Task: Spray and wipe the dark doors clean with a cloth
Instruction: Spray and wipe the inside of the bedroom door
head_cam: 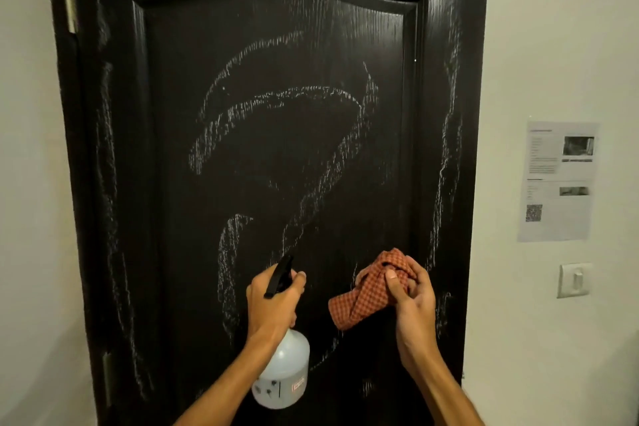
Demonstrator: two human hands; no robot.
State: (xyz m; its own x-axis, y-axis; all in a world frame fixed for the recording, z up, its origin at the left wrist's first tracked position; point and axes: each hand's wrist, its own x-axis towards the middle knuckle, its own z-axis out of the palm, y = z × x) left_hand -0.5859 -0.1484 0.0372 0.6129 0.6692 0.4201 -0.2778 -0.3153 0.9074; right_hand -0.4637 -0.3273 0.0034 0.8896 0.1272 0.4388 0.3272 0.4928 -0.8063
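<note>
Two hands, both occupied, lower centre of the frame.

- **Left hand** (273,301): wrapped round the neck of the spray bottle (283,370), fingers at the black trigger.
- **Right hand** (411,297): clutching the bunched checked cloth (366,290) in front of the lower panel. Whether the cloth touches the wood cannot be told.
- **Door** (276,162): dark, filling the frame, with pale streaks (276,97) looping across panel and stiles.
- **Bottle:** long axis near vertical, base low, nozzle aimed up and forward at the panel.
- **Cloth:** long axis diagonal, lower left to upper right.
- **Step judged:** spraying ahead of wiping.
- **Advice:** mist the streaked loops evenly, then wipe along the grain in overlapping passes, refolding to a clean face.
</note>
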